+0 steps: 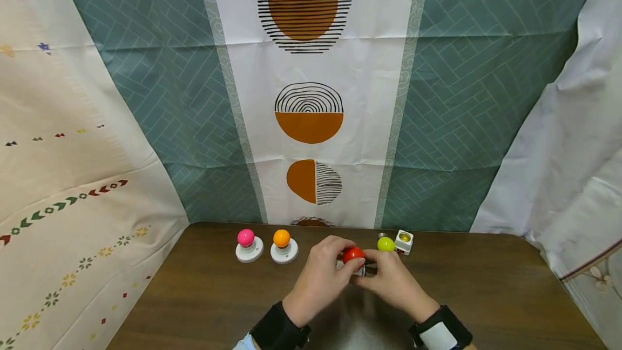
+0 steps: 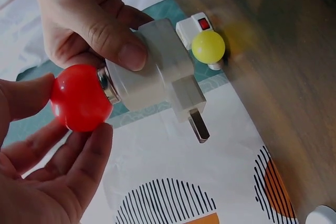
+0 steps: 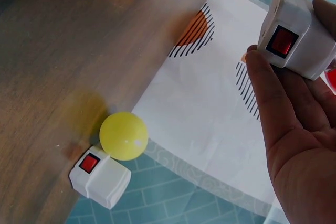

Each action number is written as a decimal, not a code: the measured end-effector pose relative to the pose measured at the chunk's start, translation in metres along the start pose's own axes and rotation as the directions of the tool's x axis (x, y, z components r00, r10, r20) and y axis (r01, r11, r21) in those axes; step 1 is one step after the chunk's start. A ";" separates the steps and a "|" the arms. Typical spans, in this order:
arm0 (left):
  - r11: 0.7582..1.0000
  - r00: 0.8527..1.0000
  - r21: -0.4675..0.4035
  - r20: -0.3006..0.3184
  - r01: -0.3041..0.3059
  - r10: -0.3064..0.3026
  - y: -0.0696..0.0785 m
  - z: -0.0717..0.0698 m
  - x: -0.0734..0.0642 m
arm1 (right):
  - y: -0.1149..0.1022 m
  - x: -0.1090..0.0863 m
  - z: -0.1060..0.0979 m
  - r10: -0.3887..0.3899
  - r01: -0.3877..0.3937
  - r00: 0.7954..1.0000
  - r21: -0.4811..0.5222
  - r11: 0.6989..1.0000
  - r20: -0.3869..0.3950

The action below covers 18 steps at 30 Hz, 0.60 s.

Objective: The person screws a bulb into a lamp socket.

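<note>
While your left hand (image 1: 320,271) pinches the red bulb (image 2: 81,98) between thumb and fingertips, your right hand (image 1: 394,281) grips the socket (image 2: 164,59), thumb laid across its side. The metal base (image 2: 108,85) thus sits between your two sets of fingers, at the socket's mouth; how deeply it is engaged cannot be told. The prong (image 2: 199,125) juts clear of the right fingers, and the switch (image 3: 282,41) lies just beside a right fingertip. Beyond the right fingers, the yellow bulb (image 3: 124,135) lies beside the second socket (image 3: 102,177); well left of the left fingers stand the orange bulb (image 1: 281,238) and the pink bulb (image 1: 245,237).

Note the likely faults. Uneven finger pressure may tilt the red bulb and bind its base. A light pinch may let the smooth globe slip; a loose right grip may let the socket turn with it. Should your right knuckles stray forward, they could set the yellow bulb rolling.
</note>
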State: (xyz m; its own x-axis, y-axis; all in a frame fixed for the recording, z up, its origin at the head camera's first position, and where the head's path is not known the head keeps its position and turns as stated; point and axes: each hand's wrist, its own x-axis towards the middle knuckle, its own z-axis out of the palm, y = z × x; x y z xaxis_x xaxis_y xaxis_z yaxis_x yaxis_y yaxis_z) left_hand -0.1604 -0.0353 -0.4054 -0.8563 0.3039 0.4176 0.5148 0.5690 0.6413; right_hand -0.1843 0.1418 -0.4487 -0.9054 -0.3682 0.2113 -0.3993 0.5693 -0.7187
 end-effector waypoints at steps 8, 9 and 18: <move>0.998 0.995 -0.057 0.100 -0.011 0.017 -0.003 -0.002 0.002 | 0.003 0.001 0.001 -0.001 0.001 1.000 0.032 0.999 0.013; 0.999 0.996 -0.053 0.093 -0.010 0.015 -0.003 -0.002 0.002 | 0.003 0.000 0.001 0.001 -0.002 1.000 0.036 0.999 0.016; 0.998 0.997 0.023 -0.041 0.063 -0.062 -0.002 0.001 -0.001 | 0.005 0.003 0.002 0.015 -0.016 1.000 0.032 0.999 0.013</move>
State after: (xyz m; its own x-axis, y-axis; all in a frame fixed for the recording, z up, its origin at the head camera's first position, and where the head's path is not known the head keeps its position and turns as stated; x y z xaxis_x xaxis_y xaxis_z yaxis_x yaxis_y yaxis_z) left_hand -0.1611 -0.0360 -0.4079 -0.8842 0.2367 0.4026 0.4585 0.6043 0.6516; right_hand -0.1885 0.1424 -0.4529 -0.9094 -0.3693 0.1914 -0.3801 0.5512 -0.7427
